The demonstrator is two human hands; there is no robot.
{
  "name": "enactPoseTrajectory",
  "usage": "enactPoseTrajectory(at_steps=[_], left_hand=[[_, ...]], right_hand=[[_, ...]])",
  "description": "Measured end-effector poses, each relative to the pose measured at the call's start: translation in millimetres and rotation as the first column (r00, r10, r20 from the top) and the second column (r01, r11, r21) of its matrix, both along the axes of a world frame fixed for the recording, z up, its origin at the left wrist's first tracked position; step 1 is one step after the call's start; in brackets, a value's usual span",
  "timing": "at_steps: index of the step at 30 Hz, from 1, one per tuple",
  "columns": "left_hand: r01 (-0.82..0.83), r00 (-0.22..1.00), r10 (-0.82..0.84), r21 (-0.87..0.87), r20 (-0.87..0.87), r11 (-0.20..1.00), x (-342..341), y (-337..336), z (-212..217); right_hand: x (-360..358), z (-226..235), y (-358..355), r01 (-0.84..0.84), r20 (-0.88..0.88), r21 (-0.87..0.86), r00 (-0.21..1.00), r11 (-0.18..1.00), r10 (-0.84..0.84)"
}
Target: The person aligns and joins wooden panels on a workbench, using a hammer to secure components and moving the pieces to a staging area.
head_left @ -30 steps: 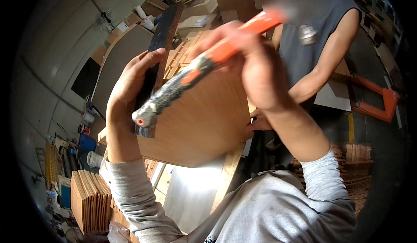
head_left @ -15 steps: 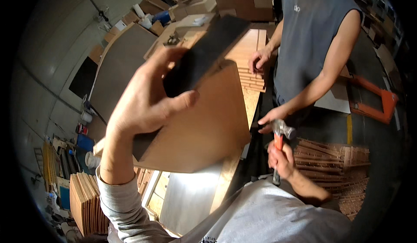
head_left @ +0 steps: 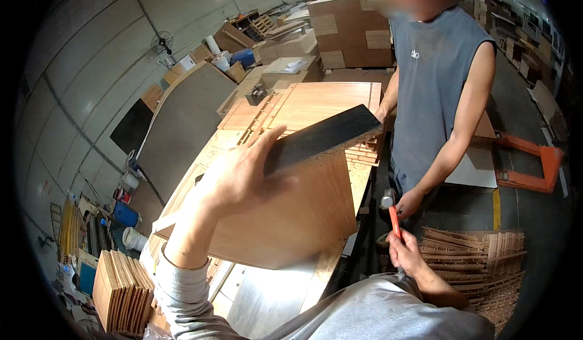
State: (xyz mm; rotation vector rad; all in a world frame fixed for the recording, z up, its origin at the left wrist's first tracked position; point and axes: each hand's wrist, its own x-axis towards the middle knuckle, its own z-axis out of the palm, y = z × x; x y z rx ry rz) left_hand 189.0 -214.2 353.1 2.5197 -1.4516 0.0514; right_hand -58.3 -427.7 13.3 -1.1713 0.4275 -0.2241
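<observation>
My left hand [head_left: 240, 176] is laid across a long black-faced board [head_left: 328, 136], its fingers on the far side and its blurred thumb on the near side. The board rests on edge along the top of a light wood-grain panel [head_left: 291, 227], which leans over the bench. In my right hand [head_left: 407, 255] is a hammer [head_left: 395, 223] with an orange handle, held upright, low and to the right of the panel. A co-worker's hand [head_left: 411, 204] is close to the hammer head. The co-worker's other hand lies near the board's far end, partly hidden.
The wooden bench [head_left: 325, 273] carries wood panels [head_left: 328, 100] and a small dark block [head_left: 255, 95]. Stacked boards [head_left: 118, 288] stand at lower left. Bundled wood strips [head_left: 473, 267] and an orange frame [head_left: 528, 164] lie at right. The co-worker [head_left: 440, 85] stands beyond the bench.
My view has tilted upward. The black board appears lower and at a flatter slant, with my left hand still around it. The co-worker's far hand has moved toward the board's end.
</observation>
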Motion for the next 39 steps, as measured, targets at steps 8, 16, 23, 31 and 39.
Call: enactPoseTrajectory(at_steps=[8,16,23,31,39], left_hand=[[-0.107,0.992,0.108,-0.023,0.071,0.994,-0.5,16.5,-3.6],[-0.085,0.99,0.085,-0.012,0.112,0.996,8.0,10.5,-19.8],[0.004,0.988,0.005,-0.055,0.155,0.998,16.5,20.2,-32.2],[-0.046,0.995,0.051,-0.06,0.086,0.997,17.2,20.1,-27.0],[-0.056,0.996,0.059,-0.037,0.064,0.998,1.3,12.7,-20.4]], right_hand=[[-14.4,106.4,-63.8,0.048,0.041,-0.495,0.999,0.868,-0.032],[-26.2,277.3,-37.9,-0.009,0.0,-0.783,1.0,0.621,0.014],[-2.1,340.4,6.3,0.247,0.237,-0.895,0.969,0.371,-0.074],[16.5,370.0,-20.2,-0.179,-0.183,-0.98,0.982,0.082,-0.04],[-13.6,376.9,-12.3,0.362,0.353,-0.929,0.929,0.079,-0.113]])
